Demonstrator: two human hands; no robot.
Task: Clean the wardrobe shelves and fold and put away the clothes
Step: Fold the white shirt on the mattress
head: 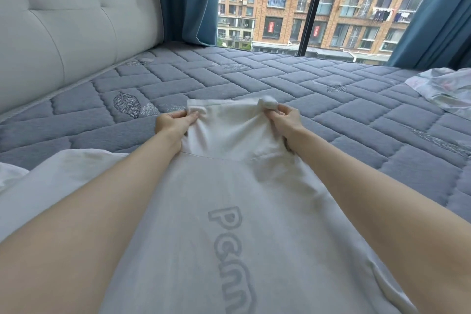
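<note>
A white garment (229,186) with faint grey lettering lies spread lengthwise on the grey quilted mattress (254,74), running away from me. Both arms reach out over it. My left hand (173,122) pinches the far left corner of the garment's end. My right hand (285,117) pinches the far right corner, where the cloth is bunched into a small knob. The far end is lifted slightly and pulled taut between the two hands.
A padded light-grey headboard (63,20) runs along the left. Another pale crumpled cloth (443,86) lies at the mattress's right edge. More white fabric (10,176) shows at the near left. Blue curtains (188,0) frame a window behind the bed.
</note>
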